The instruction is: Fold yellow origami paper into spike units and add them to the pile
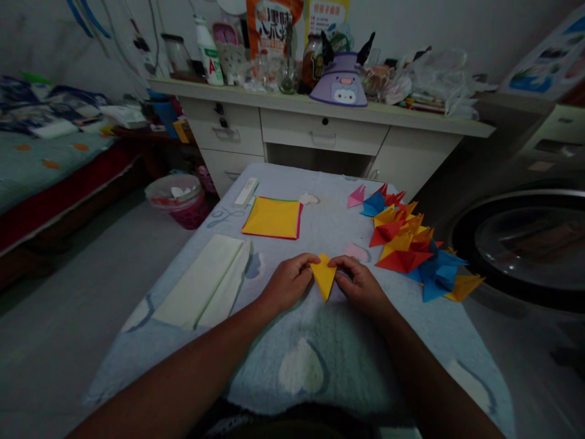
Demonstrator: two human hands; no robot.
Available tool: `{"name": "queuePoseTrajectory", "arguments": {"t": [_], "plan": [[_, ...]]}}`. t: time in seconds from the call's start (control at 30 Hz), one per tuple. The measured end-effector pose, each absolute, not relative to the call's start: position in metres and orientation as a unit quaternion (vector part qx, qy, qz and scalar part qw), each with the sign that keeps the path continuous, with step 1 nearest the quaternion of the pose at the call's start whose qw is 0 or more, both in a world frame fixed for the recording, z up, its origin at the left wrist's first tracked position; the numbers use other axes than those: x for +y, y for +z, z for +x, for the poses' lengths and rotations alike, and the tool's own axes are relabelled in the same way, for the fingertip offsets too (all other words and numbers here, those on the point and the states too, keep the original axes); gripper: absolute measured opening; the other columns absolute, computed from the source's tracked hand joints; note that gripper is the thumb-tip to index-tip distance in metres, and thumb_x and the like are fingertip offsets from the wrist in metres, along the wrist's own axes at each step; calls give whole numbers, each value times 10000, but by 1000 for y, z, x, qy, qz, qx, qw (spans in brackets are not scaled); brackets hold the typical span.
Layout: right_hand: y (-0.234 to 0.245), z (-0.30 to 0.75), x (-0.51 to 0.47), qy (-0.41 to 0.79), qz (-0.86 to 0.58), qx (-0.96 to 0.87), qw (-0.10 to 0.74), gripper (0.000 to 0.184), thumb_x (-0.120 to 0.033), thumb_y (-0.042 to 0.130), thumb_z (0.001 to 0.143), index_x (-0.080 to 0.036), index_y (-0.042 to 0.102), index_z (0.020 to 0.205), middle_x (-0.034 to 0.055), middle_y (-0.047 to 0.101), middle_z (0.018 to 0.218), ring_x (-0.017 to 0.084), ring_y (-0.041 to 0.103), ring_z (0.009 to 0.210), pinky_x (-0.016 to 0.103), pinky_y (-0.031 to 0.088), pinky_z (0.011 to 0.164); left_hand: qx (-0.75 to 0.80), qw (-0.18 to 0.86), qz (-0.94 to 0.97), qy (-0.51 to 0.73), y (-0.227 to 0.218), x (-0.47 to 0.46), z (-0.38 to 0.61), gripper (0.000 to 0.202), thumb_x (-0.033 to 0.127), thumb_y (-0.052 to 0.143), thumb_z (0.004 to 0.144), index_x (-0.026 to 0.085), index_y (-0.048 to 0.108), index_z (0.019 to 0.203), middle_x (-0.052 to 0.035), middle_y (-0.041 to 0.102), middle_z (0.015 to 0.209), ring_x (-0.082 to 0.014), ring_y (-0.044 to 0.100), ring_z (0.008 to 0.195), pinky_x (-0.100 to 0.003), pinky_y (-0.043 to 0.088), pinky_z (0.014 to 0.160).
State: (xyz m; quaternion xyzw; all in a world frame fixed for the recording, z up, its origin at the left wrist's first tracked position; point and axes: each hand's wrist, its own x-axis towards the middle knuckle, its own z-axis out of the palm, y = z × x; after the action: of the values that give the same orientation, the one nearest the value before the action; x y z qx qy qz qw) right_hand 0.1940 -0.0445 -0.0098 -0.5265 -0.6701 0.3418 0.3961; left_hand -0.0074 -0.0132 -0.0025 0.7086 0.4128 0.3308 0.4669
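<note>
A small kite-shaped piece of folded yellow origami paper (324,278) is between my hands near the middle of the table, its long point toward me. My left hand (289,281) pinches its left upper edge between thumb and fingers. On the opposite edge, my right hand (359,280) grips it the same way. Beyond my left hand lies a stack of square paper (273,217), yellow on top with red and green edges showing. To the right stand several folded paper cranes (404,261) in red, yellow, blue and pink.
A pale folded sheet (201,283) lies left of my forearm on the cloth-covered table (301,372). A white box (247,191) sits by the far left edge. Beyond stands a cluttered desk (292,125). A pink bin (185,204) is on the floor, a washing machine (525,238) at right.
</note>
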Motion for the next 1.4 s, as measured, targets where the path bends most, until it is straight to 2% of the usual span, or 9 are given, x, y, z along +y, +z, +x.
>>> {"name": "queuePoseTrajectory", "arguments": {"t": [0.1,0.27,0.47,0.6,0.83,1.07,1.3,1.4], "plan": [[-11,196,-44,323,-532,-684,381,255,-166,545,776,-223,631,1009,43,625,967,218,564,951,378,417,890,408,418,753,304,1,-14,-8,343,137,461,810,197,630,1102,-47,693,948,-195,623,866,-311,451,821],[-10,191,-43,253,-550,-727,323,298,-126,529,752,-206,620,1024,63,635,982,232,529,951,388,404,874,419,294,821,252,-3,-12,-10,323,153,474,832,181,620,1118,-93,657,1096,-241,585,1031,-375,428,930],[-11,188,-43,184,-557,-765,266,317,-104,513,750,-196,629,1030,81,622,1037,242,487,988,399,375,908,426,199,861,193,-3,-15,-11,303,177,473,868,187,616,1135,-73,608,1031,-211,572,995,-338,471,890],[-13,189,-43,162,-576,-763,243,311,-122,534,757,-197,649,1037,93,580,1095,251,467,1028,405,371,916,425,182,867,187,-1,-16,-11,293,166,508,839,189,633,1104,-68,577,1070,-199,564,1007,-320,479,895],[-9,191,-43,185,-579,-758,236,259,-158,555,803,-205,662,1034,74,605,1074,230,486,1025,381,373,917,395,194,879,183,-5,-10,-16,292,178,529,835,175,636,1106,-59,602,1032,-193,579,977,-319,485,872],[-13,192,-40,181,-579,-752,256,206,-222,529,870,-200,676,1013,73,629,1028,214,520,994,366,385,894,411,210,867,188,-3,-7,-14,219,268,519,898,188,664,1041,-45,608,984,-171,595,934,-283,476,834],[-16,185,-35,142,-620,-722,274,204,-239,511,894,-174,699,937,79,659,927,213,554,907,364,387,865,475,150,857,133,-1,-4,-1,229,278,447,941,202,663,943,-35,620,904,-172,614,845,-269,450,698],[-17,182,-34,119,-637,-715,263,203,-245,513,898,-172,701,925,85,662,916,218,556,892,365,381,862,492,134,850,136,-3,-4,2,173,257,463,928,212,622,980,-30,629,932,-177,616,865,-272,445,691]]}}
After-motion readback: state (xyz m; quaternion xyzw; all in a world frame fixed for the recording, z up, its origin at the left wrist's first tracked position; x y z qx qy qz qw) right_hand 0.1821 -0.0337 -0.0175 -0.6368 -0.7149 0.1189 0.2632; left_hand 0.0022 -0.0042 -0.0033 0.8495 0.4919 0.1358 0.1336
